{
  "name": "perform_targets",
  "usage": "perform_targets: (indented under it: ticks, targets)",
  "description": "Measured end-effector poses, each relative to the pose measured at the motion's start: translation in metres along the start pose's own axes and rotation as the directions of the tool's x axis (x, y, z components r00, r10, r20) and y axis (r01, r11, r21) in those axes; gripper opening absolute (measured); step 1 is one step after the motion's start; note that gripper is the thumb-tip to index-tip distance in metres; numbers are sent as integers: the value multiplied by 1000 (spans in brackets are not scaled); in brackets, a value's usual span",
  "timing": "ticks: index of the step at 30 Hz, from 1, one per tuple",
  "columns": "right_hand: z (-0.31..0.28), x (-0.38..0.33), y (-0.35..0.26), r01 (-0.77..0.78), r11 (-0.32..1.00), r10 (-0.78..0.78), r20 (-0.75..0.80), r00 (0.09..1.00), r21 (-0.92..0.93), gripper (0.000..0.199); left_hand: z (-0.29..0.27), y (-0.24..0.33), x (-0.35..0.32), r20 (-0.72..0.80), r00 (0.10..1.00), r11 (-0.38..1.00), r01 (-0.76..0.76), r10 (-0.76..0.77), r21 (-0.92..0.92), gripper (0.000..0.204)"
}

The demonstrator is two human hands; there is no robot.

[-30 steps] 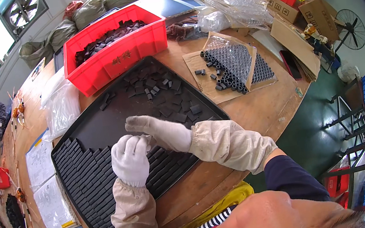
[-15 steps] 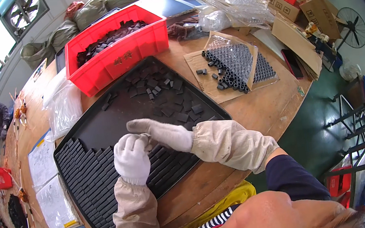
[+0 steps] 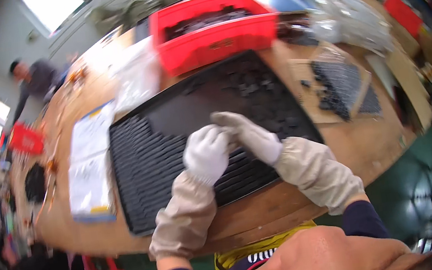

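Note:
Both my hands wear pale gloves with beige sleeve covers and meet above a large black tray (image 3: 175,113). My left hand (image 3: 206,155) is closed, fingers bunched against the right hand; anything pinched there is hidden. The fingers of my right hand (image 3: 252,138) stretch out toward the left one, and its thumb side touches the left fingertips. Small black rectangular pieces (image 3: 141,169) lie in slanting rows over the tray's left and near parts. Loose black pieces (image 3: 253,87) are scattered at its far right.
Behind the tray stands a red bin (image 3: 216,50) of black pieces. Printed sheets (image 3: 90,170) and a clear plastic bag (image 3: 138,79) lie left. Right, black tubes (image 3: 351,81) rest with bubble wrap on cardboard (image 3: 309,114). Another person (image 3: 37,79) is at the far left.
The view has swung left, so the table appears shifted right, and the picture is blurred. My hands stay joined over the tray in nearly the same pose.

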State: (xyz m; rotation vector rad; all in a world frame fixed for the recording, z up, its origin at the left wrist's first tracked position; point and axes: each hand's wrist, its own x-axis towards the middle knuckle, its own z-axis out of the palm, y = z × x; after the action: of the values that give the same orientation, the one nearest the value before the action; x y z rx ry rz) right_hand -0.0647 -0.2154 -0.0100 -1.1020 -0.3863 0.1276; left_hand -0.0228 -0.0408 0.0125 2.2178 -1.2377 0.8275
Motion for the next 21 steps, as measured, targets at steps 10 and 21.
perform_targets:
  ticks: [10, 21]
  targets:
    - [-14, -10, 2, 68, 978, -49, 100, 994, -198, 56, 8, -1, 1, 90, 991, 974, 110, -94, -196, 23]
    - [-16, 4, 22, -42, 786, 56, -3, 998, 616, 54, 1, 10, 3, -22, 997, 997, -75, 76, 10, 30]
